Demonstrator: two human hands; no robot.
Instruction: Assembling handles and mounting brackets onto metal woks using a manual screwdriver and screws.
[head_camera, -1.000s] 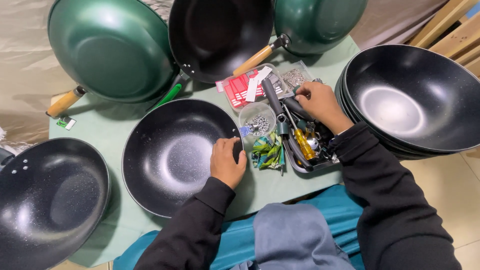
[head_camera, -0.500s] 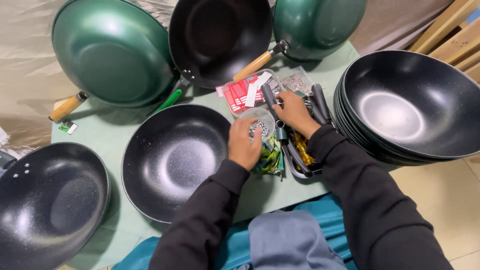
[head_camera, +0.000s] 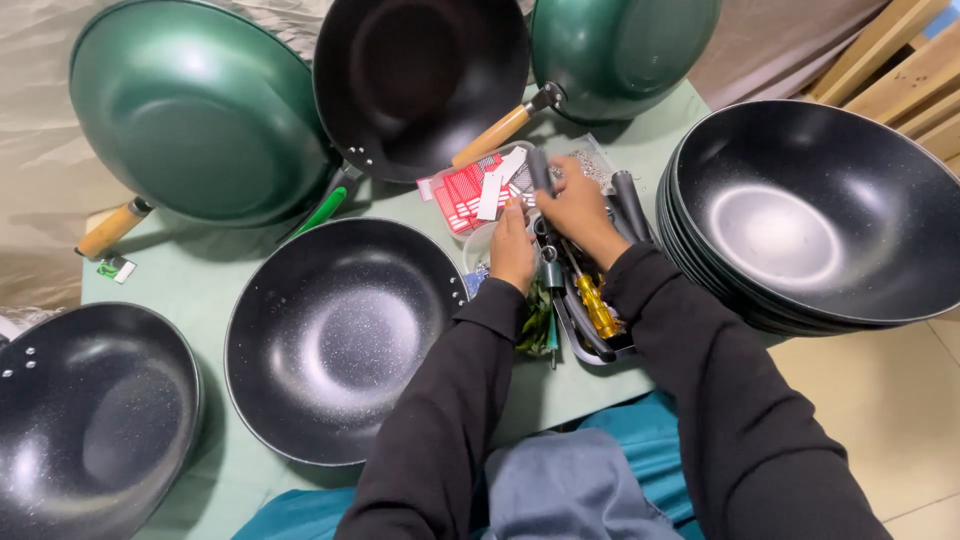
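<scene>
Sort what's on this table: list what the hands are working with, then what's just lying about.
In hand:
left hand over clear container
right hand on dark handle piece
tray with yellow-handled screwdriver

Lying about:
handle-less black pan
stack of black pans
green pan
red card

Around my table (head_camera: 200, 290) I see a bare black wok (head_camera: 340, 335) in the middle, another black wok (head_camera: 90, 425) near left, a stack of black woks (head_camera: 815, 215) right, and at the far edge two green upturned woks (head_camera: 195, 110) (head_camera: 620, 50) flanking a tilted black one (head_camera: 420, 80).
</scene>
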